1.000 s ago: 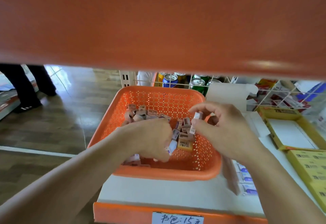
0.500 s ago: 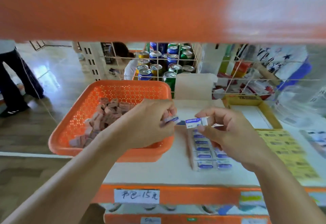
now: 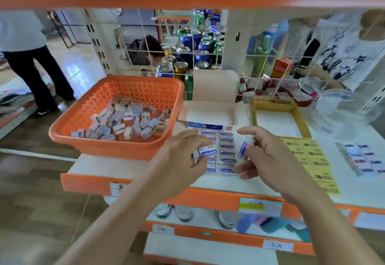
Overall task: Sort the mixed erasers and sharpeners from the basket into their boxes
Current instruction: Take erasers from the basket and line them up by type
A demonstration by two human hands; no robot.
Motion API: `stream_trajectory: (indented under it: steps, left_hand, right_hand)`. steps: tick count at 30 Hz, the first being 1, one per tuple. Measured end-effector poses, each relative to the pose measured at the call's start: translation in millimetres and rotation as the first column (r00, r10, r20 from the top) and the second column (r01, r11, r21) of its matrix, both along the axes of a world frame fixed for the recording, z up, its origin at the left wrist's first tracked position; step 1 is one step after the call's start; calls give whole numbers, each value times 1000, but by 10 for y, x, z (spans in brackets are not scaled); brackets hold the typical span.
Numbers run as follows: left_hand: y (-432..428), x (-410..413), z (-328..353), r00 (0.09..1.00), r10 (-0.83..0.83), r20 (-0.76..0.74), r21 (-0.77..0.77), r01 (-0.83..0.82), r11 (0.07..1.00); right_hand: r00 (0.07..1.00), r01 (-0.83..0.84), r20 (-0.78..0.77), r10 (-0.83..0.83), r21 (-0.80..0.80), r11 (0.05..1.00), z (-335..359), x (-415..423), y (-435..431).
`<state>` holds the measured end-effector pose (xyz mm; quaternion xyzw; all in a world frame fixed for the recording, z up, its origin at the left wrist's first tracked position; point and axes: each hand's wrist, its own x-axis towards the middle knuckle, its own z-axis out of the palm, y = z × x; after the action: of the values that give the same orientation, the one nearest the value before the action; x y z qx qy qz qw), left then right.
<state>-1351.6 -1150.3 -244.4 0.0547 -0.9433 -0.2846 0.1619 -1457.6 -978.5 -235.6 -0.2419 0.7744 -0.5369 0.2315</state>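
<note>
An orange perforated basket on the shelf's left end holds several mixed erasers and sharpeners. To its right lies an open white box with rows of blue-labelled erasers. My left hand pinches a white eraser with a blue "ERASER" label above the box's front left. My right hand pinches another blue-and-white eraser, held on end over the box's right side.
A yellow box with a white inside stands right of the eraser box, with yellow packs in front. Drink cans sit behind a wire grid. A clear plastic tub is at the right. A person stands at the far left.
Both hands left the basket with an eraser each and moved right, over the eraser box. The view swung right and up.
</note>
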Motion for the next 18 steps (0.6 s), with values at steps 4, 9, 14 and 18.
stream_trajectory:
  steps: [4,9,14,18]
  left_hand:
    - [10,64,-208,998,18,57,12,-18,1000]
    - [13,103,-346,999,8,51,8,-9,1000]
    - [-12,70,-446,999,-36,22,4,36,999]
    - [-43,42,-509,999,-39,4,27,39,999]
  right_hand:
    - [994,-20,-106,32,108,994,-65,28,38]
    - [984,-23,-168,52,171,985,-129,50,36]
    - [988,-28,-143,63,240,970,-210,54,33]
    - [990,35,-142,1,254,967,-251,47,-3]
